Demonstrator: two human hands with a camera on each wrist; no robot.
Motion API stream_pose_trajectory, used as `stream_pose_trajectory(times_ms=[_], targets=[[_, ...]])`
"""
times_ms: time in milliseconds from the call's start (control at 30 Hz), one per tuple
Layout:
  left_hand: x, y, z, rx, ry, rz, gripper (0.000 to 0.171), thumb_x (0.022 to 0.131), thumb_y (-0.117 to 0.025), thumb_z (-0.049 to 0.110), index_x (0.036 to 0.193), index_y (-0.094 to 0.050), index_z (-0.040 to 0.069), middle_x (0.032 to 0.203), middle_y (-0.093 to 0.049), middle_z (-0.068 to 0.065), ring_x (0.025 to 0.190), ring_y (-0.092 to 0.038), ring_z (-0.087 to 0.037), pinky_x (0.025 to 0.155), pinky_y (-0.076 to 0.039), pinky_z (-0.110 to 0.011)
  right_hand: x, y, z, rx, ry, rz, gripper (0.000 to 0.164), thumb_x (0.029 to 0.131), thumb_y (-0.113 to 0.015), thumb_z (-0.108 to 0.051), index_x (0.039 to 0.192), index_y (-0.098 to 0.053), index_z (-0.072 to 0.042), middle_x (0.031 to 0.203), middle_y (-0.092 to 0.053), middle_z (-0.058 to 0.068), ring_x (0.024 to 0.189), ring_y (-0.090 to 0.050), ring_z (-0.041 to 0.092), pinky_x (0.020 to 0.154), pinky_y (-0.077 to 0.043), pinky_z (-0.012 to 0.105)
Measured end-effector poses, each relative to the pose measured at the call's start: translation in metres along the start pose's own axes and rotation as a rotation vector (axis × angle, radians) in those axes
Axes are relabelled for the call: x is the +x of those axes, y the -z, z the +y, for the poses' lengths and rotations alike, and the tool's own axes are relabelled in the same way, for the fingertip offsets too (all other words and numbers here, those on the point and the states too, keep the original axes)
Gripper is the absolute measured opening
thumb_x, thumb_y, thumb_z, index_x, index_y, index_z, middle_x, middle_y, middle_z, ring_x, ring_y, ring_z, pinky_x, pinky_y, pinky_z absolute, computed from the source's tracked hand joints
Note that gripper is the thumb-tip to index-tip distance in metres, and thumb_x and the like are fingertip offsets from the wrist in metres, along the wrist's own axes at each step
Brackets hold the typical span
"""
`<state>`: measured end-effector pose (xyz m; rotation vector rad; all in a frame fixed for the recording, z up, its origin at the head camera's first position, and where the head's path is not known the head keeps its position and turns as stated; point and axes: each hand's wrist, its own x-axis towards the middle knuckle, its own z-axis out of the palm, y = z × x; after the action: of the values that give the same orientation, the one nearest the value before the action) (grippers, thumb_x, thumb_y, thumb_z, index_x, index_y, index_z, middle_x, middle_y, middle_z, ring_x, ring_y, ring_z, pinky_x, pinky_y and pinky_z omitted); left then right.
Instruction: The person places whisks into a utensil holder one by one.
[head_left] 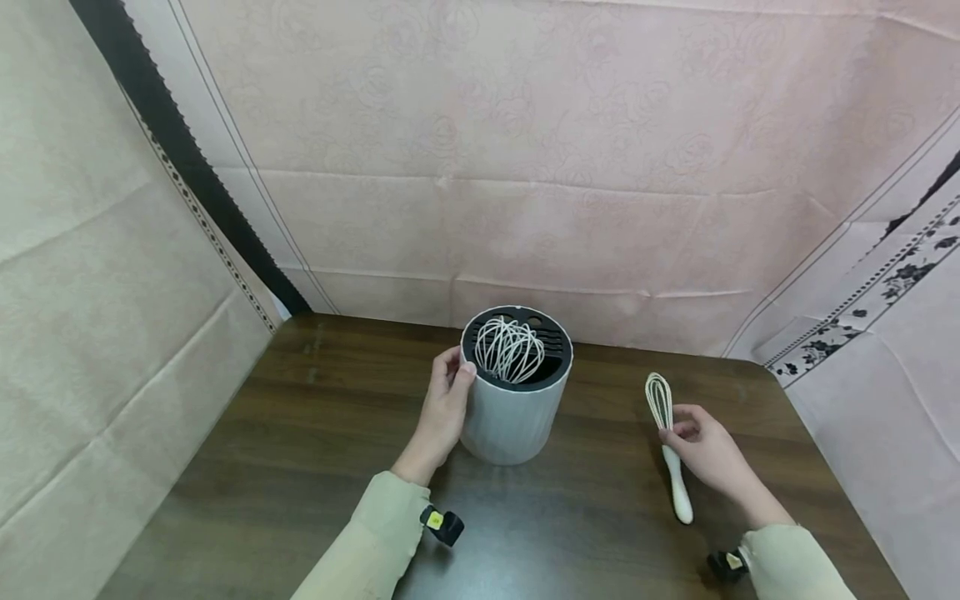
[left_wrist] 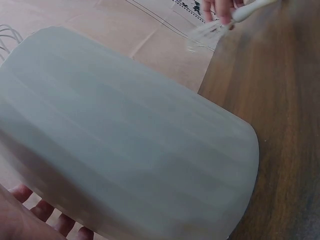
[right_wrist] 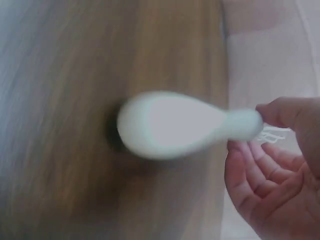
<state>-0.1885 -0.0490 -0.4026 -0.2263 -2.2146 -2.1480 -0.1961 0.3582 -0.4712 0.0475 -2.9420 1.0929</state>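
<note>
A round grey-white utensil holder (head_left: 504,429) with a black slotted top stands upright on the table. My left hand (head_left: 444,404) grips its left side, thumb at the rim and fingers round the back; the left wrist view shows its ribbed wall (left_wrist: 130,130) and my fingertips (left_wrist: 62,225) along it. White whisk wires (head_left: 510,350) stick up out of the holder's top, the handle below them hidden inside. To the right, my right hand (head_left: 705,446) pinches a small white whisk (head_left: 677,487) between thumb and fingers where wires meet handle. Its wire end points away; the handle (right_wrist: 170,125) points back toward me.
The dark brown wooden table (head_left: 300,500) has rounded far corners. A pale pink cloth (head_left: 525,208) hangs behind its far edge, with more cloth at the left and right sides. Black cameras sit on both wrists, close above the tabletop.
</note>
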Motion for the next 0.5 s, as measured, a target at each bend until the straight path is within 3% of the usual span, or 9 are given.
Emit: stream_pose_trajectory(times_ms=[267, 400, 500], targets=[[0.000, 0.000, 0.000, 0.010, -0.009, 0.000, 0.049, 0.105, -0.039, 0.031, 0.145, -0.027, 0.005, 0.146, -0.032, -0.015, 0.135, -0.033, -0.029, 0.109, -0.030, -0.047, 0.002, -0.002, -0.046, 0.336, 0.105, 0.087, 0.053, 0.094, -0.065, -0.018, 0.135, -0.040, 0.005, 0.101, -0.064, 0.020, 0.079, -0.065, 0.012, 0.065, -0.055, 0.031], [0.000, 0.000, 0.000, 0.016, -0.005, 0.005, 0.049, 0.105, -0.039, 0.031, 0.145, -0.027, 0.005, 0.146, -0.032, -0.015, 0.135, -0.033, -0.029, 0.110, -0.030, -0.047, 0.000, 0.001, -0.072, 0.471, 0.136, 0.175, 0.053, 0.093, -0.066, -0.014, 0.135, -0.039, 0.003, 0.099, -0.065, 0.012, 0.080, -0.066, 0.009, 0.066, -0.056, 0.030], [0.000, 0.000, 0.000, 0.016, -0.003, 0.008, 0.049, 0.105, -0.039, 0.030, 0.145, -0.027, 0.005, 0.146, -0.032, -0.015, 0.135, -0.033, -0.029, 0.110, -0.030, -0.047, -0.003, 0.005, -0.090, 0.655, 0.139, 0.226, 0.053, 0.091, -0.066, -0.009, 0.135, -0.037, 0.001, 0.097, -0.064, 0.006, 0.080, -0.067, 0.009, 0.066, -0.056, 0.028]])
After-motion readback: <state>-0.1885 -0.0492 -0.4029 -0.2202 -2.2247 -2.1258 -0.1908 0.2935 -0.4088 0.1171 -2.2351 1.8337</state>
